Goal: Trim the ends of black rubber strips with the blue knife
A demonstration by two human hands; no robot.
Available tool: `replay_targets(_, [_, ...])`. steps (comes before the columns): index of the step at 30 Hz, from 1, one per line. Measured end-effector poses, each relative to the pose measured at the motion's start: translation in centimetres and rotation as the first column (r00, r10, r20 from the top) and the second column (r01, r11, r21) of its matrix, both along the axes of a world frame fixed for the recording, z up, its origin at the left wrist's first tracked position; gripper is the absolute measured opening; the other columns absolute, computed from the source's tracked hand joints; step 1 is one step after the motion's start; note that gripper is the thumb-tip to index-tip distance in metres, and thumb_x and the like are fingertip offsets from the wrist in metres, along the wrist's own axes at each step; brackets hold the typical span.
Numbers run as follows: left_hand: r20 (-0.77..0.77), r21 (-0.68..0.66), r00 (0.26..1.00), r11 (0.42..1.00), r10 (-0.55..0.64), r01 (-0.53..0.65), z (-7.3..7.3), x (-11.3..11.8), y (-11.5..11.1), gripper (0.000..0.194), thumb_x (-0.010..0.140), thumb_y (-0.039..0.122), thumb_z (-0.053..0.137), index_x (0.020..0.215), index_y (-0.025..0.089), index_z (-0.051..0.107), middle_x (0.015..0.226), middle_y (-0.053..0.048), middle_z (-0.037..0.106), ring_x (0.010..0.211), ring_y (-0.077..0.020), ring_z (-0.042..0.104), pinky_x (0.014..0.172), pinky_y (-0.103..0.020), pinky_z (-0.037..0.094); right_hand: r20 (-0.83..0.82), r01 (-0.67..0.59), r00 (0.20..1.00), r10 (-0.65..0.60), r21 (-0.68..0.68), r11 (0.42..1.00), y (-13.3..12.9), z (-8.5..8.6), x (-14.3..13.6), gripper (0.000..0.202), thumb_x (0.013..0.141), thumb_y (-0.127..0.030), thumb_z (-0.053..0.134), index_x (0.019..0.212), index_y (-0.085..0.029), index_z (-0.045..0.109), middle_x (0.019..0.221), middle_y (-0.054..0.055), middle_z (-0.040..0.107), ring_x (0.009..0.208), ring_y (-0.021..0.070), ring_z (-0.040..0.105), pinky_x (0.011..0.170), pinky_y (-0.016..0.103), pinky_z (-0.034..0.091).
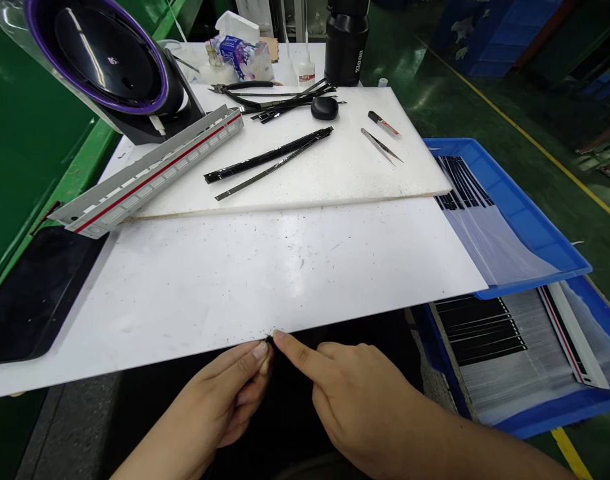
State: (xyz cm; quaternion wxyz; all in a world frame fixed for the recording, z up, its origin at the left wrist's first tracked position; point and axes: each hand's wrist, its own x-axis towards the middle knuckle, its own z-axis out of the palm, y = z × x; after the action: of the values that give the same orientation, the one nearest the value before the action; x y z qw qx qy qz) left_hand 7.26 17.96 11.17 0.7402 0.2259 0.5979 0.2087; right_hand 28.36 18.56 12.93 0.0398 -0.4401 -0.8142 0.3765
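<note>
Black piece (pixel 269 339): small, mostly hidden by fingertips, at the near edge of the white tabletop (pixel 235 280); its full shape cannot be made out.
Left hand (pixel 225 393): thumb and fingers pinched closed on the piece.
Right hand (pixel 359 393): index finger straight, its tip touching or just beside the piece; other fingers curled under, and whether they hold anything cannot be told.
Pinch risk: so little to grip that a sideways push from the index fingertip could twist it loose.
Edge risk: a slip there could drop it into the dark space below.
Speck risk: loose debris on the tabletop could cling if the piece touches down.
Foam board (pixel 409 160): beyond, bearing black strips (pixel 269 155) and tweezers (pixel 379 144).
</note>
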Motion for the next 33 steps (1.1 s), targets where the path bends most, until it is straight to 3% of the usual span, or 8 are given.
replay_targets(13, [0.003,-0.008,1.0,1.0,0.001,-0.001,0.08,-0.05,0.06,0.053,0.079,0.066,0.067,0.063,0.019,0.047,0.055,0.008,0.036,0.045,-0.0053,0.02,0.038,-0.018,0.014,0.136,-0.061,0.99,0.046,0.106,0.993,0.26,-0.25,-0.3,0.072,0.089,-0.015,0.04,0.157,-0.036,0.026,0.083,0.001,0.067,0.058,0.0202,0.06,0.048,0.032,0.021])
replay_targets(21, [0.007,-0.004,1.0,1.0,0.011,-0.011,0.07,0.19,0.13,0.054,0.076,0.066,0.069,0.063,0.019,0.048,0.054,0.008,0.036,0.044,-0.0045,0.019,0.037,-0.017,0.014,0.166,-0.056,0.986,0.031,0.149,0.987,-0.14,-0.56,-0.55,0.07,0.091,-0.017,0.042,0.157,-0.035,0.026,0.082,0.0,0.067,0.057,0.0196,0.059,0.047,0.032,0.018])
replay_targets(28, [-0.009,0.015,1.0,1.0,0.004,-0.004,0.14,0.11,0.15,0.053,0.078,0.066,0.067,0.064,0.019,0.047,0.054,0.008,0.036,0.043,-0.0044,0.018,0.037,-0.017,0.013,0.2,-0.029,0.98,-0.006,0.171,0.985,-0.39,-0.61,-0.78,0.07,0.091,-0.018,0.044,0.157,-0.036,0.026,0.082,0.001,0.068,0.057,0.0203,0.061,0.049,0.03,0.028])
replay_targets(33, [0.017,0.031,1.0,1.0,-0.003,0.002,0.21,0.07,0.14,0.048,0.082,0.062,0.064,0.066,0.019,0.048,0.055,0.008,0.035,0.044,-0.0046,0.017,0.038,-0.018,0.012,-0.007,0.009,1.0,-0.008,0.042,0.999,0.0,0.01,-0.01,0.066,0.093,-0.014,0.038,0.157,-0.029,0.031,0.099,0.005,0.074,0.078,0.0208,0.069,0.065,0.031,0.046])
